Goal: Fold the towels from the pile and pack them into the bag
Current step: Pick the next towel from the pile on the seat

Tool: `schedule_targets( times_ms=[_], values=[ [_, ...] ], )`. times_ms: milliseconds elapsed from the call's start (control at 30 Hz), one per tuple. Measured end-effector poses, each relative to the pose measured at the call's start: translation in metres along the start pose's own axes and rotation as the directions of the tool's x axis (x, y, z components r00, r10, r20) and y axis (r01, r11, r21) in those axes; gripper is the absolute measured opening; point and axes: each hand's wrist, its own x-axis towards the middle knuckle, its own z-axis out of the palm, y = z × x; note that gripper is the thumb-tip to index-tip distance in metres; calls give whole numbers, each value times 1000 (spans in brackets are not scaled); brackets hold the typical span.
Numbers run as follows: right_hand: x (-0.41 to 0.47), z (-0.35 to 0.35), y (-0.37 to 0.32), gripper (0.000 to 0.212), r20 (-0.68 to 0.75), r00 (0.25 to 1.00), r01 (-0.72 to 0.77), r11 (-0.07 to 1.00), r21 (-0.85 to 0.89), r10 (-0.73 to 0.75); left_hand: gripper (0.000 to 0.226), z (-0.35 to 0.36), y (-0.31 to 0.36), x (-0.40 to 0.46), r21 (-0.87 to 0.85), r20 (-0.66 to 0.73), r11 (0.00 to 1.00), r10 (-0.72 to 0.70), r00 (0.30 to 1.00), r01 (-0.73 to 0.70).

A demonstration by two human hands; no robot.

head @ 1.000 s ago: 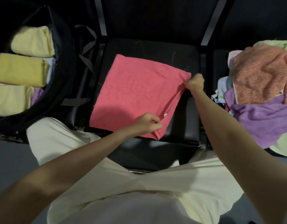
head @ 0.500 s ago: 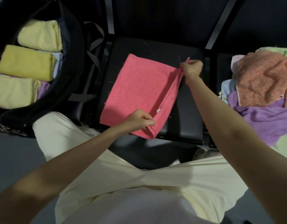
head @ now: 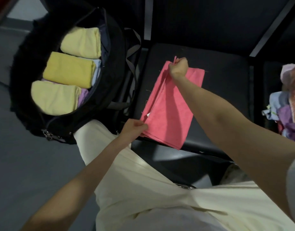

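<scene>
Since the earlier frames, the right-hand edge of the pink towel (head: 170,110) has been carried across to the left, and the towel is now doubled to half its former width. It lies on the black seat pad (head: 226,84), its long edges running from near to far and its near right corner overhanging the front edge of the pad. The far left corner is pinched by the right hand (head: 178,68), fingers curled on the cloth. The near left corner is pinched by the left hand (head: 133,129), at the front edge of the seat. The doubled left edge is held taut between both hands.

Bare seat surface is exposed to the right of the towel and beyond its far edge. To the left, just beside the seat, the open black bag (head: 115,67) is seen, packed with three folded yellow towels (head: 68,70) in a row. At the right frame edge, the unfolded pile (head: 288,110) is partly visible, well apart from the pink towel.
</scene>
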Motion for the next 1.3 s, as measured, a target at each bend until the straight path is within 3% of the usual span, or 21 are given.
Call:
schedule_targets(
  times_ms=[100, 167, 233, 300, 400, 500, 600, 667, 733, 867, 967, 1133, 1200, 1300],
  values=[
    [-1, 14, 4, 26, 44, 999, -3, 997, -79, 7, 24, -6, -13, 11, 187, -91, 982, -9, 996, 26],
    [-9, 14, 8, 32, 98, 995, 18, 993, -118, -7, 18, -11, -16, 13, 327, -142, 945, 26, 989, 23],
    [-23, 5, 15, 23, 144, 987, 84, 989, -118, -67, 9, -13, -16, 10, 459, -197, 888, 129, 972, -25],
    [-46, -11, 30, 16, 192, 966, 194, 975, -110, -171, 9, -14, -16, 9, 598, -187, 783, 344, 920, -171],
    [-96, -46, 73, 9, 319, 868, 442, 885, -147, -380, 21, -14, -15, 9, 755, 99, 481, 588, 803, -446],
    [-149, -84, 117, 20, 531, 698, 662, 716, -221, -481, 36, -16, -19, 12, 757, 437, 133, 624, 648, -639],
    [-184, -109, 146, 42, 656, 514, 843, 468, -267, -553, 49, -17, -22, 17, 734, 551, 27, 560, 619, -679],
    [-192, -113, 159, 60, 703, 447, 892, 334, -305, -553, 59, -16, -19, 20, 738, 570, 38, 499, 653, -673],
    [-195, -111, 167, 68, 716, 445, 895, 281, -345, -538, 65, -12, -15, 23, 752, 563, 60, 461, 686, -657],
    [-201, -104, 167, 49, 675, 473, 881, 287, -376, -567, 68, 0, -12, 20, 804, 500, 90, 431, 751, -588],
    [-200, -106, 163, 32, 657, 502, 862, 387, -327, -562, 63, 7, -16, 18, 827, 456, 88, 473, 754, -556],
    [-197, -132, 160, 14, 583, 699, 617, 761, -199, -414, 35, 16, -27, 12, 794, 479, 92, 516, 710, -601],
    [-195, -148, 162, 8, 540, 755, 504, 856, -115, -372, 30, 20, -25, 5, 735, 452, 242, 520, 725, -633],
    [-187, -164, 164, 22, 450, 846, 323, 946, -5, -287, 5, 26, -14, -6, 510, 316, 625, 503, 804, -591]
  ],
)
